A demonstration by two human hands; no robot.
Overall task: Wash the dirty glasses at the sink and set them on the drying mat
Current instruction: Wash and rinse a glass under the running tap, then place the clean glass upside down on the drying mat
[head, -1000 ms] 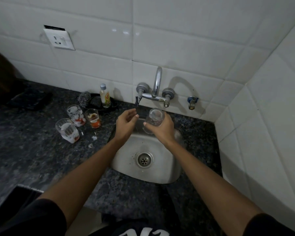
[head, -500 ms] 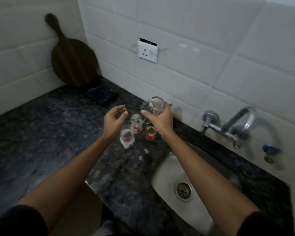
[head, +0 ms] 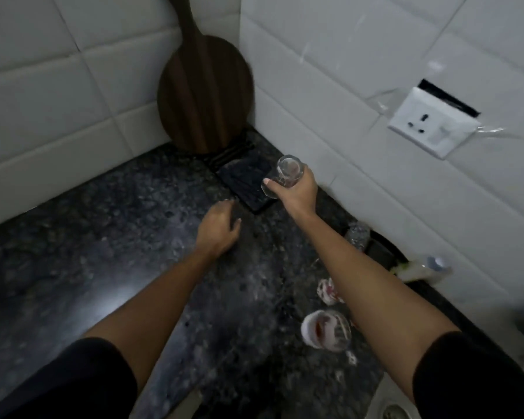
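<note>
One head-worn wide-angle view looks steeply down, close over the countertop (head: 109, 267); facing the tiled corner.

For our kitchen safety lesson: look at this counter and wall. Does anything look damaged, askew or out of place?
Yes. The wall socket sits crooked, with a dark gap showing above its plate, and loose clear film clings around it. Two dirty glasses stand on the counter with reddish residue inside.
</note>
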